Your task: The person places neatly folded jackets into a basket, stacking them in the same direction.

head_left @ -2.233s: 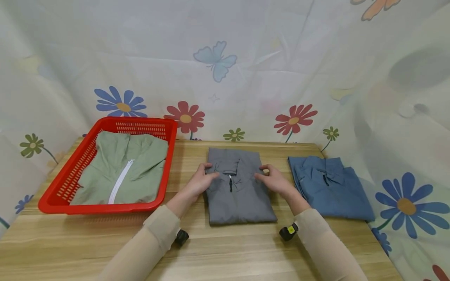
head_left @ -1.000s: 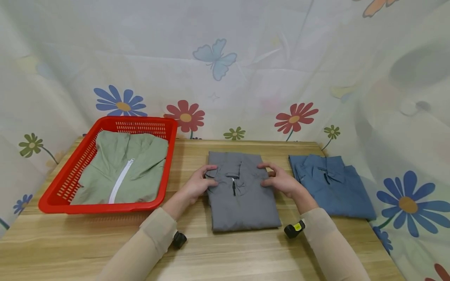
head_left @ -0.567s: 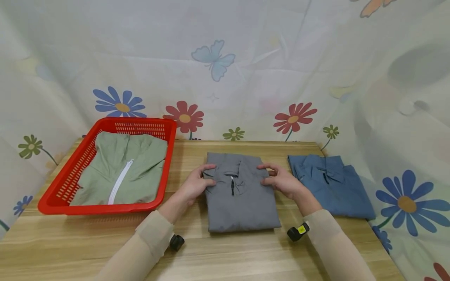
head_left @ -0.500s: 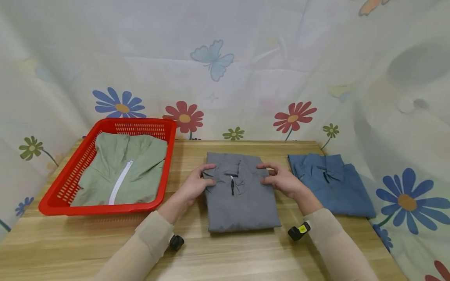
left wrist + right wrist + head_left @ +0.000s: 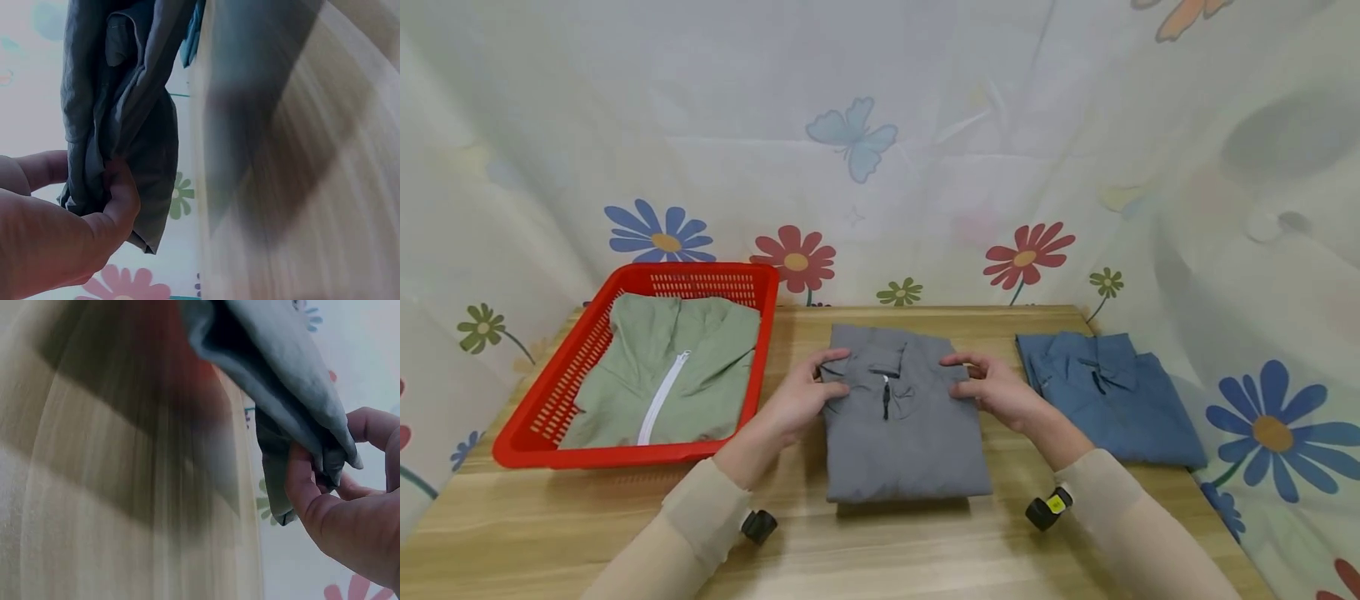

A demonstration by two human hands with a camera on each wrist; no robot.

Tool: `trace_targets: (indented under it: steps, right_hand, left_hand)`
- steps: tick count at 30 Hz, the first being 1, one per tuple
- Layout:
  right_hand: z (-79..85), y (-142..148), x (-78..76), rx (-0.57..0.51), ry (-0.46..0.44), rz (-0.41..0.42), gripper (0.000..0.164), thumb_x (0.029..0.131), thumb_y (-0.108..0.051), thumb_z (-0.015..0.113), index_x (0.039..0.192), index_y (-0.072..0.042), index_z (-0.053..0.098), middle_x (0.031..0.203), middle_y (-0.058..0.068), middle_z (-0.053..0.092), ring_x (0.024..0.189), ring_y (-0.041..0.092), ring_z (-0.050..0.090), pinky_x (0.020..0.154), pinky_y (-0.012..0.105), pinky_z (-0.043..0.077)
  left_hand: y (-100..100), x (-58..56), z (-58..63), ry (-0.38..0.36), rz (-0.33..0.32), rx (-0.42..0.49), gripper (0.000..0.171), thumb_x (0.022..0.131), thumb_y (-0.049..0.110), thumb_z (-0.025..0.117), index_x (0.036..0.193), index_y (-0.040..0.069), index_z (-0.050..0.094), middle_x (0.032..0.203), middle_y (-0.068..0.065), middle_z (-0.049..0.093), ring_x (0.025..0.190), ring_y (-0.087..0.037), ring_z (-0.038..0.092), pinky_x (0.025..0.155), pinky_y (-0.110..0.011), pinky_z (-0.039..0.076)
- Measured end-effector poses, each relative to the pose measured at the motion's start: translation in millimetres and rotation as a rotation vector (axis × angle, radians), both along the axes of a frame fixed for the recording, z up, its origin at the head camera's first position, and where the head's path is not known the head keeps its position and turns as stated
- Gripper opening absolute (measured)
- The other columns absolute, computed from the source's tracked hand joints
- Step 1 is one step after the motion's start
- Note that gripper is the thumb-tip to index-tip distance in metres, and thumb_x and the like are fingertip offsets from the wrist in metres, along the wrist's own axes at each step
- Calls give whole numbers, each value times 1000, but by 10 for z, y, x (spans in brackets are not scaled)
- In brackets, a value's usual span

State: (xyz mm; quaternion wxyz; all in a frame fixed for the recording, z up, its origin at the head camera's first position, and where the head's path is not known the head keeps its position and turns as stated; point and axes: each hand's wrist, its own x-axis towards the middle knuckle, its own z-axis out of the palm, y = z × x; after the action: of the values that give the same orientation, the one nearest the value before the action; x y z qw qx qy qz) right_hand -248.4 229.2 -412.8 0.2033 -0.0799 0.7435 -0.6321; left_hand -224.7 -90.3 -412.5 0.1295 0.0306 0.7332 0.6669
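A folded grey jacket [image 5: 910, 450] with a collar and a short dark zip pull is held up at the middle of the table. My left hand [image 5: 799, 398] grips its left side, thumb on top and fingers curled beneath. On the opposite side my right hand [image 5: 1002, 396] pinches the edge the same way. In the left wrist view the layered folds of the jacket [image 5: 140, 125] hang well clear of the wood. The right wrist view also shows a gap between the jacket [image 5: 281, 381] and the tabletop, with a shadow below.
A red plastic basket [image 5: 769, 333] at the left holds a folded light green jacket [image 5: 715, 392] with a white zip. To the right lies a folded blue jacket [image 5: 1120, 408] on the wooden table [image 5: 910, 558]. A flower-printed curtain [image 5: 940, 192] stands close behind and at both sides.
The grey jacket has risen off the table, both hands gripping its sides, and has shifted slightly left. Earlier it lay flat while the hands took hold. Basket and blue jacket stay put.
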Motion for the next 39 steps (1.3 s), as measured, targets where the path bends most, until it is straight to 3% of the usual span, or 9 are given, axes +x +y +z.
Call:
trace_targets:
  steps: [8, 14, 19, 22, 28, 30, 33, 37, 39]
  right_hand:
    - [142, -122, 12, 30, 13, 4, 51, 95, -1, 66, 143, 1, 51, 152, 24, 34, 108, 29, 57, 81, 35, 55]
    - [329, -257, 29, 66, 28, -4, 51, 94, -1, 65, 144, -2, 52, 152, 23, 36, 111, 32, 56, 82, 37, 55]
    - [456, -361, 27, 82, 37, -2, 52, 94, -2, 65, 145, -4, 52, 161, 22, 25, 121, 33, 53, 85, 38, 54]
    - [508, -417, 7, 80, 43, 6, 51, 95, -3, 65, 144, -4, 53, 159, 22, 29, 121, 33, 52, 85, 38, 54]
    - [584, -541, -37, 60, 73, 23, 50, 94, -2, 66, 143, -4, 55, 154, 20, 36, 110, 27, 55, 83, 35, 53]
    - [611, -590, -39, 53, 79, 22, 50, 93, -2, 67, 142, -5, 56, 155, 17, 36, 98, 24, 56, 80, 34, 51]
    - [642, -661, -41, 36, 78, 25, 49, 93, -1, 66, 141, -4, 56, 149, 17, 42, 85, 22, 55, 77, 33, 50]
    - [679, -743, -47, 19, 68, 27, 49, 93, 0, 66, 141, -4, 56, 144, 17, 44, 86, 19, 57, 76, 31, 51]
    - [691, -774, -56, 13, 71, 29, 48, 94, 0, 66, 141, -4, 57, 143, 18, 45, 77, 19, 54, 75, 30, 51]
  left_hand:
    - [-128, 47, 183, 15, -30, -21, 56, 100, 2, 60, 153, 7, 45, 156, -19, 31, 130, -35, 40, 108, -49, 42]
    - [-243, 40, 295, 43, -40, -49, 58, 99, 4, 61, 155, 7, 44, 155, -18, 34, 128, -33, 41, 103, -43, 44]
    - [-353, 47, 387, 71, -32, -57, 58, 98, 3, 61, 154, 6, 44, 159, -18, 30, 136, -34, 33, 110, -47, 39]
    - [-417, 57, 446, 79, -34, -60, 59, 98, 3, 61, 155, 5, 43, 161, -18, 28, 140, -35, 29, 114, -50, 34]
    - [-557, 62, 530, 46, -27, -95, 62, 98, 5, 62, 156, 11, 42, 164, -16, 19, 144, -36, 19, 116, -55, 30]
    - [-607, 62, 549, 46, -30, -99, 62, 99, 4, 61, 157, 11, 41, 165, -17, 16, 145, -36, 17, 117, -56, 30]
    - [-674, 64, 585, 47, -41, -86, 62, 99, 3, 59, 158, 9, 39, 164, -18, 18, 142, -37, 24, 114, -54, 35]
    - [-753, 58, 629, 39, -51, -65, 62, 101, 3, 57, 159, 7, 36, 160, -19, 23, 132, -37, 39, 106, -47, 46]
    - [-786, 50, 644, 35, -57, -56, 62, 102, 4, 56, 159, 8, 34, 159, -19, 25, 129, -37, 42, 105, -45, 48]
